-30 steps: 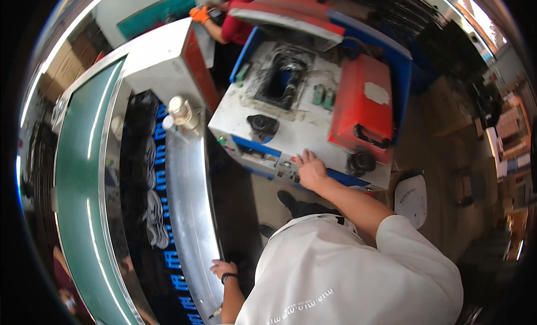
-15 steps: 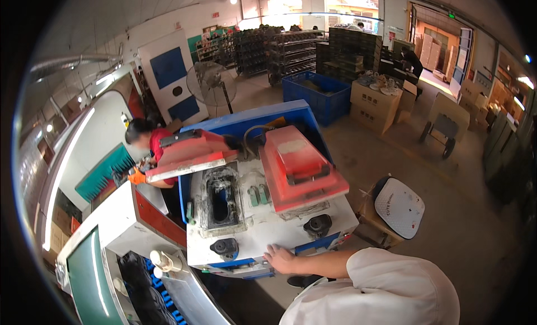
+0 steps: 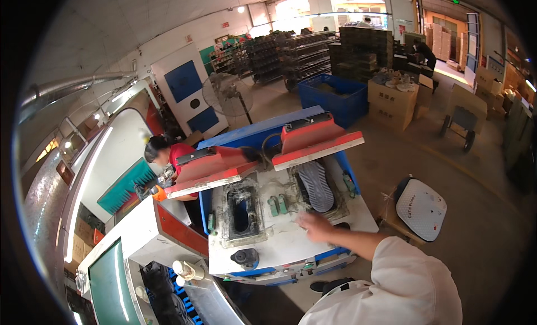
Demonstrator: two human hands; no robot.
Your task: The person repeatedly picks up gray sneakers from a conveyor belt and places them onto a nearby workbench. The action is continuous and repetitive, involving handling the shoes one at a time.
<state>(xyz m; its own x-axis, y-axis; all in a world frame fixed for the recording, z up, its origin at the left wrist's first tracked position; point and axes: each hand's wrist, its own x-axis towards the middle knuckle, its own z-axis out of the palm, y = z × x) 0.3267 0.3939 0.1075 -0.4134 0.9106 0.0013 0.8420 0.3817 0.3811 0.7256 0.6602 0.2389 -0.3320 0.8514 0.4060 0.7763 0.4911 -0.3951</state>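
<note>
My right hand (image 3: 315, 227), a little blurred, is over the white top of a machine (image 3: 291, 235), fingers stretched out and nothing in them. Just beyond it, a grey patterned shoe sole (image 3: 316, 186) lies bottom up in the right recess. Above that recess tilts a raised red lid (image 3: 316, 136). The left recess (image 3: 240, 212) has a dark shoe-shaped hollow, under another raised red lid (image 3: 215, 168). Small green blocks (image 3: 277, 204) stand between the recesses. A black knob-like part (image 3: 246, 259) is at the front left. My left hand is out of view.
A co-worker in red with orange gloves (image 3: 160, 193) works at the left. A white cabinet (image 3: 134, 227) stands beside the machine. To the right is a stool with a white cushion (image 3: 422, 210). Behind are a fan (image 3: 226, 95), a blue bin (image 3: 333, 101) and cartons (image 3: 391, 104).
The right red lid has swung up and back, uncovering the shoe sole. My right hand has left the machine's front edge and moved toward that recess. The view has shifted.
</note>
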